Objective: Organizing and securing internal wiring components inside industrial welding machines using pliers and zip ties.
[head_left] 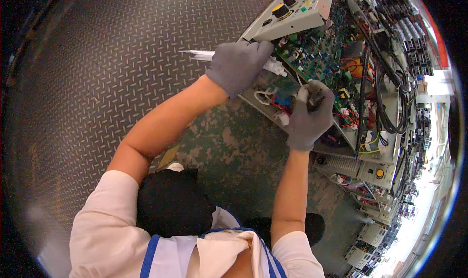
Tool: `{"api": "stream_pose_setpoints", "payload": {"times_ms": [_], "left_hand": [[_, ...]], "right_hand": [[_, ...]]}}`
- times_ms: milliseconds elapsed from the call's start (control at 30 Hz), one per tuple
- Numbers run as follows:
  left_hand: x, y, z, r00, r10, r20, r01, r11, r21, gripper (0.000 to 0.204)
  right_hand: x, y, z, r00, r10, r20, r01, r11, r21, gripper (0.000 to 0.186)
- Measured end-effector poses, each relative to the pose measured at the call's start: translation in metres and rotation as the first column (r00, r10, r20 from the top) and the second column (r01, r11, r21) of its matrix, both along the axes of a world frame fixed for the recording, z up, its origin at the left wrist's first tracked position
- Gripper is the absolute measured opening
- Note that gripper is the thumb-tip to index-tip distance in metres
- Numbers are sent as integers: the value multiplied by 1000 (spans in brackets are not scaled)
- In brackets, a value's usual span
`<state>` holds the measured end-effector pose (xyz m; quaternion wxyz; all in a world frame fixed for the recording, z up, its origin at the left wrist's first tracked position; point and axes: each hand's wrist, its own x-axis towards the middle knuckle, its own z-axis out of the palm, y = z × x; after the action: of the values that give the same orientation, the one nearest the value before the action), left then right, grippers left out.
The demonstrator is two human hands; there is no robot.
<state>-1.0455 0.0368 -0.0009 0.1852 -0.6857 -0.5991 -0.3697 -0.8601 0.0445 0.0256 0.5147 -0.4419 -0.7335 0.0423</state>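
My left hand [239,66], in a grey glove, is closed round a bundle of thin white strips [197,54]. Their pale ends stick out on both sides of the fist. It is at the edge of an open electronics chassis [287,30] with black-and-yellow knobs on its cream panel. Over the chassis interior, my gloved right hand [311,116] has its fingers curled together beside a green circuit board [319,51]. Something dark shows at its fingertips, too small to name. White connectors and red and blue wires [280,105] lie between the hands.
Thick black cables [390,97] loop down at the right of the chassis. More cream electronics units [373,173] stand in a long row toward the lower right. Patterned metal plate [122,58] covers the left, and worn green floor [234,156] lies below my hands.
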Motion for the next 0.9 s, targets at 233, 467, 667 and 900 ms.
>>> {"api": "stream_pose_setpoints", "payload": {"times_ms": [233,467,667,900], "left_hand": [[-2,-9,-3,992,-15,127,31,992,-125,20],[-19,-36,-14,904,-253,346,296,952,-76,34],[-10,-24,7,876,-364,316,380,925,11,26],[-11,-5,-4,577,-544,609,585,796,156,31]], "right_hand": [[-7,-2,7,999,-29,-38,26,996,-80,17],[-41,-7,-12,976,-26,-217,-44,949,-313,15],[-44,-13,-7,900,1,-437,-249,824,-509,16],[-32,-8,-3,636,-41,-771,-588,622,-517,13]]}}
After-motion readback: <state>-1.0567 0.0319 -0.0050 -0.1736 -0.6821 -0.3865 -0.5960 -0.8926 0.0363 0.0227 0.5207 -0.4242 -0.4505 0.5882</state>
